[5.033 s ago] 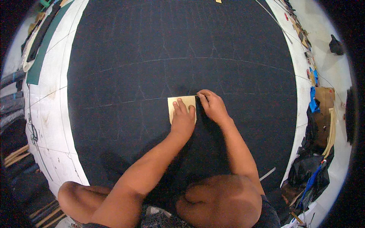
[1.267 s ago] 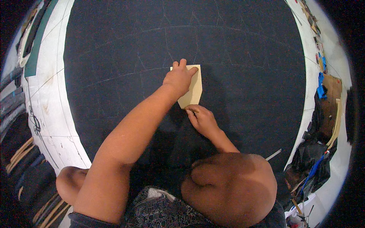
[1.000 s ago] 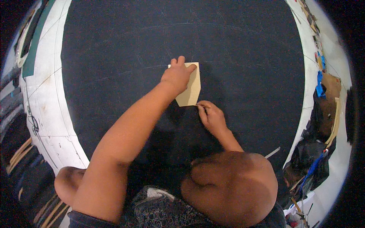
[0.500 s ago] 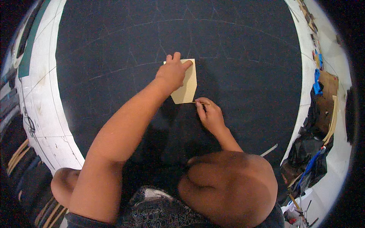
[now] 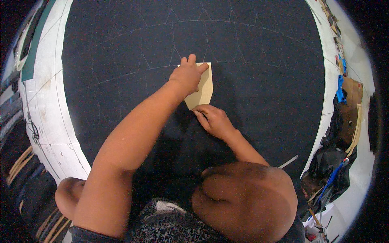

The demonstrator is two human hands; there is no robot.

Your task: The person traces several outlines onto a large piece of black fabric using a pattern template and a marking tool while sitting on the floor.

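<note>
Spread out beneath me is dark cloth [image 5: 263,105] with thin pale lines drawn across it in curved rows and angled shapes. On it lies a pale yellow card template [image 5: 207,87], its lower end narrowing. My left hand [image 5: 187,77] presses down on the template's upper part with fingers spread, covering its left side. At the template's lower edge my right hand [image 5: 212,120] pinches a thin pencil-like tool; fingers hide most of it, and its point is near the lower left corner.
White surface [image 5: 50,105] with dark lines borders the cloth on the left. To the right are a brown cardboard piece [image 5: 351,101], black plastic [image 5: 328,162] and a blue-handled item [image 5: 333,176]. A thin pale strip [image 5: 288,161] lies beside my knee [image 5: 251,194].
My right hand has slid left along the template's lower edge, from the right corner to near the left one. My left hand still presses the template.
</note>
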